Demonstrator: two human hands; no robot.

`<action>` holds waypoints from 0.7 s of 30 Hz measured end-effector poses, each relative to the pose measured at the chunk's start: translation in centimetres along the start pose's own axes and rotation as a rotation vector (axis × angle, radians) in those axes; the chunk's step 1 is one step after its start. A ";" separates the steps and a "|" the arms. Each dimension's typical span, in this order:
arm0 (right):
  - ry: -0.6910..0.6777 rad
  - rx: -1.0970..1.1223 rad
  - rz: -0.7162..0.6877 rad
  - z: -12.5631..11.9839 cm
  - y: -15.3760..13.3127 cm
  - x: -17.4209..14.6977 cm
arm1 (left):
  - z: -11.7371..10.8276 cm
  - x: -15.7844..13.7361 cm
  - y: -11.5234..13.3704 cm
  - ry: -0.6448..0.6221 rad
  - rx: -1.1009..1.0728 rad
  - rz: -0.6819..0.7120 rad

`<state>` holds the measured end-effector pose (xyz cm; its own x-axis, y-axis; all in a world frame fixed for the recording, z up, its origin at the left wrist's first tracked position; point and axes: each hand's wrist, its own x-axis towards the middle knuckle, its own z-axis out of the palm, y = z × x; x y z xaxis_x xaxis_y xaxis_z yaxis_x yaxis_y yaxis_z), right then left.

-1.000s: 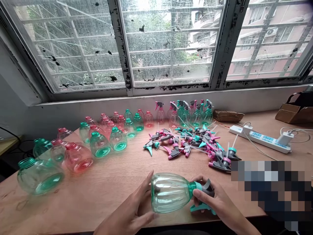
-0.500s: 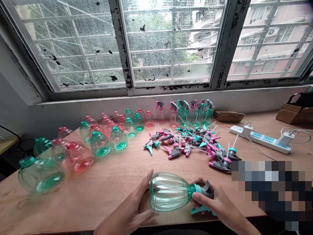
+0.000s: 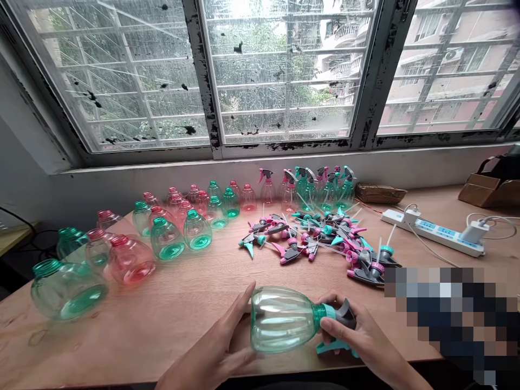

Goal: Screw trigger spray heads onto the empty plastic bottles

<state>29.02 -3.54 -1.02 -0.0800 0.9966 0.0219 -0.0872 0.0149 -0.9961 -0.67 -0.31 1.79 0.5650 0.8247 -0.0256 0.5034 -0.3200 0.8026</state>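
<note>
A clear green spray bottle [image 3: 282, 319] lies sideways in the air above the table's front edge, its base pointing left. At its neck, my right hand [image 3: 345, 325] is closed around the turquoise collar and grey spray head [image 3: 345, 314]; a turquoise trigger [image 3: 335, 346] hangs below. My left hand [image 3: 223, 336] is beside the bottle's base with thumb and fingers spread apart. Whether its fingertips touch the base I cannot tell. Beyond the hands lies a heap of loose spray heads [image 3: 292, 249], pink, turquoise and grey, some with thin dip tubes.
Several open green and pink bottles, such as this green one [image 3: 69, 292], stand on the wooden table's [image 3: 134, 336] left side. Finished-looking spray bottles [image 3: 327, 189] stand by the wall. At right are a white power strip [image 3: 434, 230], a cardboard box [image 3: 487, 184] and a blurred-out patch.
The bottle has shifted very slightly right, and my left thumb has drawn back a little from its base. My right hand keeps its hold on the neck.
</note>
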 end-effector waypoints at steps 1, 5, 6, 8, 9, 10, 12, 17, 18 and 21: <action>-0.003 0.003 0.000 0.0 0.0 0.0 | 0.1 0.0 0.0 0.002 -0.020 0.011; -0.007 0.015 -0.001 0.1 -0.1 0.0 | 0.2 0.0 0.4 -0.012 -0.098 0.010; -0.007 0.013 -0.003 0.1 -0.1 0.0 | 0.2 0.0 0.5 -0.011 -0.104 0.004; -0.010 -0.001 -0.005 0.0 0.0 0.0 | 0.1 0.0 0.6 -0.008 -0.106 -0.010; -0.010 -0.008 -0.004 0.0 0.1 0.0 | 0.1 0.0 0.6 -0.008 -0.100 -0.014; -0.010 -0.014 -0.004 -0.1 0.1 0.1 | 0.0 0.0 0.6 -0.012 -0.084 -0.018; -0.009 -0.024 -0.013 -0.1 0.2 0.1 | -0.1 0.0 0.4 -0.021 -0.034 -0.022; 0.001 -0.007 -0.006 0.0 0.0 0.0 | 0.0 0.0 0.3 0.020 0.015 0.003; 0.002 -0.007 -0.006 0.1 -0.1 0.0 | 0.0 0.1 0.3 0.027 -0.001 0.005; -0.007 -0.022 -0.005 0.1 -0.1 0.0 | 0.1 0.1 0.6 0.002 -0.069 -0.006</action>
<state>28.97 -3.55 -0.92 -0.0863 0.9959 0.0275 -0.0657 0.0218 -0.9976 -0.26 -0.48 2.27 0.5608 0.8275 -0.0292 0.4605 -0.2823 0.8416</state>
